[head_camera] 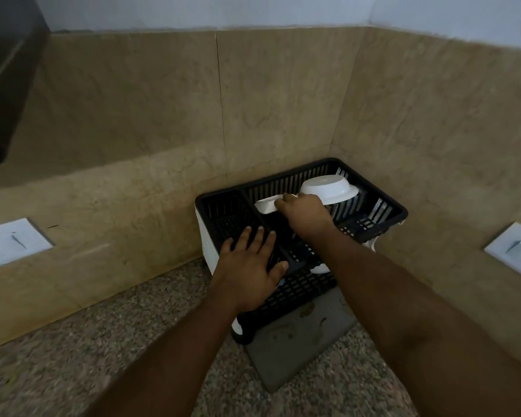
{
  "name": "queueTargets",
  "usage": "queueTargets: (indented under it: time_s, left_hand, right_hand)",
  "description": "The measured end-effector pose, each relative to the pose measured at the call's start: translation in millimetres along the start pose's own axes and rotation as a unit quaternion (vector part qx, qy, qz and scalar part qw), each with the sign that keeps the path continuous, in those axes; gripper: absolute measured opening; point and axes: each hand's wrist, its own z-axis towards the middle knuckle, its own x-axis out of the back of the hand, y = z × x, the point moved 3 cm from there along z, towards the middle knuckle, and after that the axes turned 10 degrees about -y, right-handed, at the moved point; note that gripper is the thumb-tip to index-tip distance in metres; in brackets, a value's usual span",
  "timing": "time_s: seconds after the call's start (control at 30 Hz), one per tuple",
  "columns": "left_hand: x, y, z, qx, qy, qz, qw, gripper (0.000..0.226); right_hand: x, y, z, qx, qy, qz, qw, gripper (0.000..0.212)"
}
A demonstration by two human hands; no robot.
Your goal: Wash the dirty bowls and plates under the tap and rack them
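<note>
A: Why is the left hand (247,261) lying flat on the rack (382,210)?

B: To steady it, I'd say. The fingers (260,236) are spread open across the rack's near rim and its dividing wall, gripping nothing, just pressing down so the light plastic rack doesn't skid on the worktop (73,356).

A: And the right hand (303,213)?

B: It reaches into the rack's big compartment, with its fingers closed on the rim of a white dish (265,206), seemingly a bowl or plate being set down against the rack's dividing wall.

A: There's another one in the rack already?

B: Yes, a white bowl (328,188) sits upside down at the rack's far side, tilted against the slatted wall, likely so water runs off. The held dish is just beside it.

A: Why is the rack tucked into the wall corner?

B: Probably to brace it on two sides. A grey mat (298,341) lies under the rack's near end, presumably for drips.
</note>
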Motion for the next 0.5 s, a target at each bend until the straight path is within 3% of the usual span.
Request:
queueTargets:
  time_s: [0.07, 0.23, 0.37, 0.5]
  left_hand:
    - [0, 1, -1, 0.002, -0.002, 0.001, 1.0, 0.075]
    - [-1, 3, 1, 0.002, -0.009, -0.003, 1.0, 0.075]
    - [3, 4, 3, 0.006, -0.011, -0.011, 1.0, 0.075]
    - [4, 10, -1, 0.004, -0.005, -0.016, 1.0, 0.074]
  right_hand:
    - [-6, 6, -8, -0.002, -0.027, 0.014, 1.0, 0.028]
    - [-11, 16, -15, 0.017, -0.027, 0.048, 0.998, 0.049]
    - [-12, 13, -17, -0.018, -0.061, 0.064, 0.996, 0.054]
    - [-11, 5, -47, -0.04, -0.064, 0.223, 0.972, 0.068]
